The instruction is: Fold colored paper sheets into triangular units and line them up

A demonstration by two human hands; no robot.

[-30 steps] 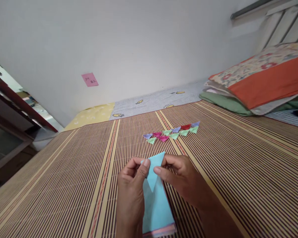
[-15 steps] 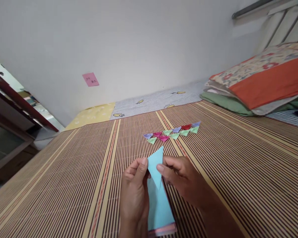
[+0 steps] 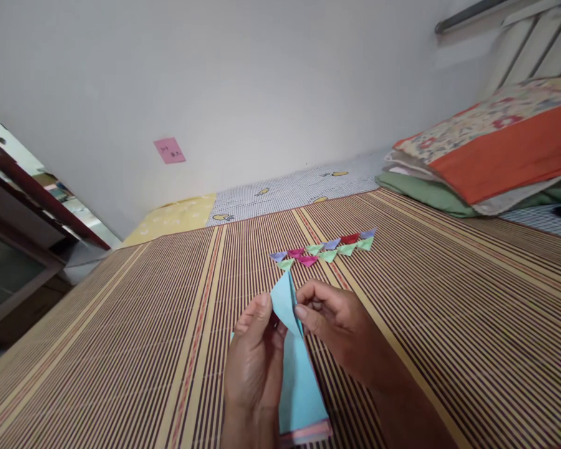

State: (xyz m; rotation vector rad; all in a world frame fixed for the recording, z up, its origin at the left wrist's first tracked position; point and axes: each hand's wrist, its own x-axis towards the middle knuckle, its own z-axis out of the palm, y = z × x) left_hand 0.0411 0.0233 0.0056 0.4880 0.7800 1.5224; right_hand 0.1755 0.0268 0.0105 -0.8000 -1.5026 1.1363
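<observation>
A light blue folded paper (image 3: pixel 283 302), roughly triangular with its tip pointing away from me, is held up between both hands. My left hand (image 3: pixel 254 355) pinches its left corner between thumb and fingers. At the right edge, the thumb and forefinger of my right hand (image 3: pixel 330 318) are closed on the paper, where its layers stand slightly apart. Under the hands lies a stack of coloured paper (image 3: pixel 303 393) with a light blue sheet on top and pink edges showing at the near end. My left hand and wrist hide part of it.
Two rows of small folded paper triangles (image 3: pixel 328 255) in green, purple, magenta and red lie beyond my hands on the striped mat (image 3: pixel 135 330). Folded bedding (image 3: pixel 495 149) is piled at the right. A pink note (image 3: pixel 169 150) is on the wall.
The blue paper has turned and tilted left, and its layers at the right edge have come apart a little. My right hand has shifted slightly left with it.
</observation>
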